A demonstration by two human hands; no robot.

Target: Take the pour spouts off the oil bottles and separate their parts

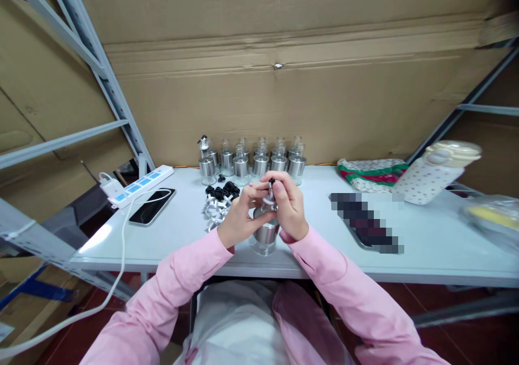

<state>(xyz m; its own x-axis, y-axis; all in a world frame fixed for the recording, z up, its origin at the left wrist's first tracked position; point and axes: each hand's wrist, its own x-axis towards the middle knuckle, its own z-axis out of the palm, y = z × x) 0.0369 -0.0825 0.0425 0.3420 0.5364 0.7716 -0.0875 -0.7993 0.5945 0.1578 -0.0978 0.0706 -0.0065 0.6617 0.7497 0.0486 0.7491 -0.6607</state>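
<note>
Upright near the table's front edge stands a glass bottle [266,235] with a brushed-metal band around its body. The fingers of my left hand [241,219] are closed around its neck. My right hand [290,203] grips the pour spout [271,192] on top, thumb and fingers pressed about its black tip. Fingers partly cover where spout and neck meet. Beside my left hand lie a pile of silver spout parts [213,211] and a heap of black caps [221,191]. Rows of similar bottles [260,166] stand behind; one at the left carries a spout [203,141].
To the left are a phone [152,207] and a white power strip [141,185] with a charger and cable. A pixelated dark object [363,224], a patterned cloth [371,173], a dotted flask [433,173] and a plastic-wrapped item [494,216] lie right. Cardboard [284,100] walls the back.
</note>
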